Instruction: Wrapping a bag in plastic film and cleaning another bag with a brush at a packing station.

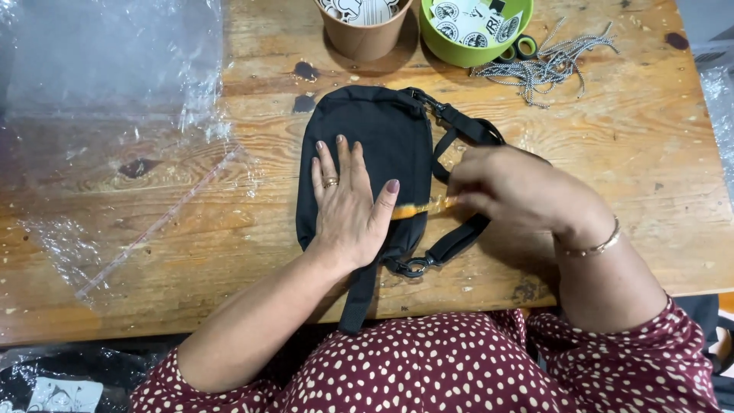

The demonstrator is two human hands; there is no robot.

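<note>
Wooden table [627,153], worn and knotted; clear plastic bags [115,115] spread over its left side. Black sling bag [382,130] lies flat at centre, its strap [459,130] looping off the right side and a tail hanging over the near edge.

Left hand [348,203] rests open, palm down, fingers spread, pressing the bag flat. Right hand [512,187] is closed in a pinch on a small orange-and-clear strip [424,206], held at the bag's right edge, touching the left thumb.

Far edge: brown cup [365,30] and green bowl [474,30], both holding round printed tags; a heap of beaded cords [547,65] just right of the bowl.

Risks, as judged: the strip looks thin and could slip from the pinch. If the left palm lifts, the bag may slide toward the near edge, dragged by the hanging strap. The loose plastic could catch a forearm.
</note>
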